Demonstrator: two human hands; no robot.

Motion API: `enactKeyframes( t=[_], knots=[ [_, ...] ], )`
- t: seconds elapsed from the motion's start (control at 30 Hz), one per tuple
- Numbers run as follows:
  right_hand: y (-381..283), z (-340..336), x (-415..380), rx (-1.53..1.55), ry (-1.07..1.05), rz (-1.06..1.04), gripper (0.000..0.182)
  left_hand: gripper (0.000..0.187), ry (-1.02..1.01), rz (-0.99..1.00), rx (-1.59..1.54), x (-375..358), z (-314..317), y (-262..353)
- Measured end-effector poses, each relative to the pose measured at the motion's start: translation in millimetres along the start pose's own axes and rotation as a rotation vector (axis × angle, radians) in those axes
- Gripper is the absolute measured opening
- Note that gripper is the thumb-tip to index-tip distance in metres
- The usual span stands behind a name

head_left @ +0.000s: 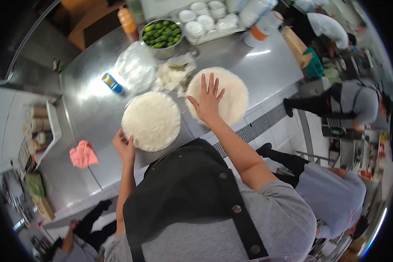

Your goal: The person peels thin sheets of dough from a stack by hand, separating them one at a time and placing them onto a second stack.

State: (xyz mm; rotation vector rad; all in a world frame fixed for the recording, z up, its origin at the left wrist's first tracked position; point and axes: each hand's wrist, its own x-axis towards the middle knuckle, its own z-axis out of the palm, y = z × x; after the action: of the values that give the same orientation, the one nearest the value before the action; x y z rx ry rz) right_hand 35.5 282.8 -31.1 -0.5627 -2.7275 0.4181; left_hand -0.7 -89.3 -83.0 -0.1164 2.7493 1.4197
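Two round, pale, flat stacks lie side by side on the steel table. At the lower left edge of the left stack [152, 122], my left hand [125, 145] has its fingers and thumb on the rim. My right hand [209, 99] rests palm down, fingers spread, over the right stack [233, 97], covering part of its middle and left side. Just beyond the two stacks are a crumpled cream cloth or wrapper [168, 76] and a clear plastic bag [135, 67].
On the steel table [83, 100] are a blue can [112, 83], a pink cloth [84, 154], a bowl of limes [161, 35], an orange bottle [127, 22], a tray of white cups [216, 32] and an orange-white container [262, 32]. Several people stand around, to the right and lower left.
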Motion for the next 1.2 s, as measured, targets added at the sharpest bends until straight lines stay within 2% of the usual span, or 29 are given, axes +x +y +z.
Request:
enactKeyframes(
  t=[0.03,0.1,0.17,0.23,0.3,0.37,0.4,0.43,0.5,0.53,0.57,0.6,0.63,0.67,0.7,0.77,0.8,0.83,0.9,0.93,1.0,1.03,1.1,1.2],
  knots=[
    [-17.5,0.5,-1.8,0.029,-0.024,-0.025,0.096,0.054,-0.011,-0.044,-0.146,2.3,0.9,6.0],
    [-52.3,-0.9,-7.1,0.148,-0.141,-0.145,0.096,0.055,0.011,-0.138,-0.174,8.6,2.5,1.7],
    [-76.4,3.0,-15.5,0.197,-0.163,-0.242,0.093,0.055,0.019,-0.210,-0.238,13.1,-1.5,5.2],
    [-89.7,6.1,-24.9,0.223,-0.291,-0.367,0.091,0.053,-0.044,-0.366,-0.384,16.4,-11.1,21.2],
    [-98.7,6.0,-35.3,0.236,-0.360,-0.393,0.088,0.051,-0.063,-0.329,-0.292,18.4,-14.4,20.6],
    [-99.8,9.3,-43.5,0.271,-0.538,-0.456,0.090,0.048,-0.017,-0.316,-0.268,16.6,-14.0,19.0],
    [-101.5,9.1,-48.7,0.303,-0.496,-0.506,0.079,0.048,-0.028,-0.318,-0.270,15.5,-14.7,20.3],
    [-99.8,14.4,-50.6,0.308,-0.501,-0.512,0.079,0.047,-0.041,-0.320,-0.274,14.5,-14.9,21.8],
    [-94.6,28.6,-54.6,0.534,-0.605,-0.605,0.057,0.043,-0.089,-0.394,-0.282,12.2,-18.0,30.1],
    [-98.1,30.4,-55.0,0.538,-0.608,-0.606,0.057,0.041,-0.189,-0.459,-0.402,10.9,-21.5,40.3],
    [-103.5,33.3,-55.1,0.697,-0.698,-0.478,0.048,0.039,-0.290,-0.520,-0.524,10.9,-23.8,51.2],
    [-109.4,35.3,-53.8,0.852,-0.782,-0.345,0.041,0.039,-0.290,-0.517,-0.524,10.7,-24.4,61.3],
    [-118.4,33.8,-51.6,0.851,-0.781,-0.346,0.041,0.037,-0.332,-0.428,-0.574,9.2,-24.4,71.2],
    [-127.8,32.3,-49.4,1.025,-0.785,-0.152,0.040,0.036,-0.373,-0.339,-0.625,7.6,-23.0,80.6],
    [-134.8,28.1,-44.7,1.193,-0.781,0.045,0.039,0.036,-0.370,-0.335,-0.628,6.9,-19.0,89.6],
    [-143.0,13.5,-31.9,1.120,-0.737,0.060,0.037,0.037,-0.423,-0.195,-0.606,5.2,-9.6,108.3],
    [-145.5,7.9,-26.7,1.051,-0.693,0.081,0.035,0.042,-0.465,-0.205,-0.632,3.9,-8.1,119.7],
    [-143.9,4.7,-21.3,1.050,-0.693,0.078,0.035,0.042,-0.464,-0.203,-0.634,3.9,-6.1,126.8],
    [-133.1,0.5,-10.3,0.953,-0.746,0.047,0.027,0.048,-0.501,-0.069,-0.531,4.4,-2.4,136.3],
    [-126.5,4.2,-8.7,0.949,-0.746,0.046,0.027,0.048,-0.501,-0.069,-0.536,6.0,-2.4,138.6],
    [-116.8,10.2,-6.7,1.203,-0.831,0.067,0.022,0.049,-0.559,-0.162,-0.520,11.1,-2.7,140.8],
    [-113.7,7.7,-6.0,1.200,-0.832,0.065,0.022,0.049,-0.558,-0.161,-0.524,11.2,-1.2,139.8],
    [-110.3,0.4,-6.4,1.432,-0.957,0.270,0.029,0.048,-0.570,-0.224,-0.605,11.8,1.2,136.8],
    [-106.1,3.8,-7.9,1.365,-0.940,0.312,0.026,0.041,-0.553,-0.220,-0.595,10.9,4.1,138.0]
  ],
)
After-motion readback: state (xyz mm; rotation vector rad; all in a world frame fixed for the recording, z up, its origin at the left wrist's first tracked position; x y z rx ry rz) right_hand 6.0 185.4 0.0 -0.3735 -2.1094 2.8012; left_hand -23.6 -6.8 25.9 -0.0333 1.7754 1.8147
